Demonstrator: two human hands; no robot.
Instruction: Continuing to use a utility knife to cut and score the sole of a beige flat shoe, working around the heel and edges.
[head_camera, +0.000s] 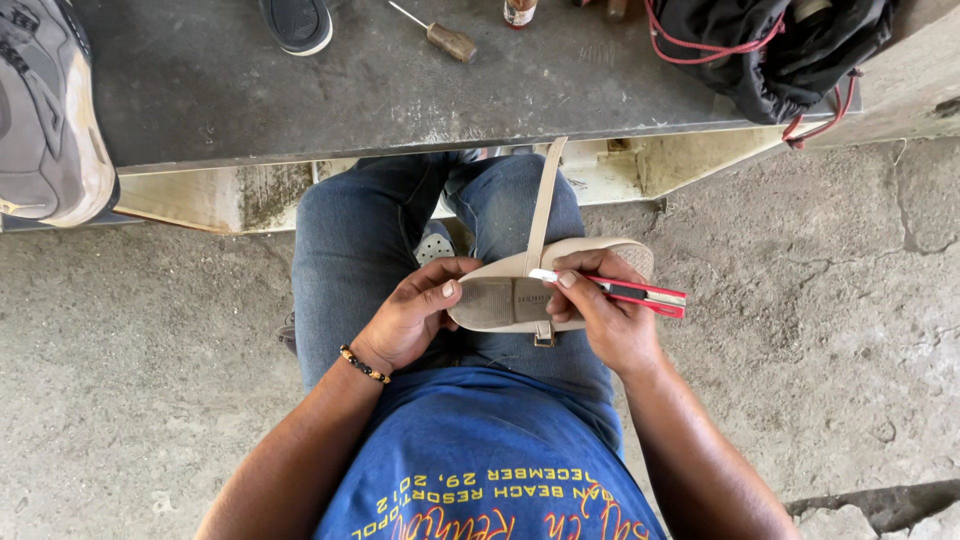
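On the lap, over blue jeans (350, 250), rests a tan sandal (510, 298), sole up so the bottom can be worked on. Left hand (412, 315) curled round the heel end, thumb on the sole, to keep it steady. Right hand (600, 315) closed tight on a red cutter (640, 292), blade tip touching the sole's edge. Loose strap (545, 200) pointing up toward the bench (300, 90). Up there, well apart: a grey shoe (45, 110), a screwdriver (440, 36), a black bag (790, 50). Nothing in the way.
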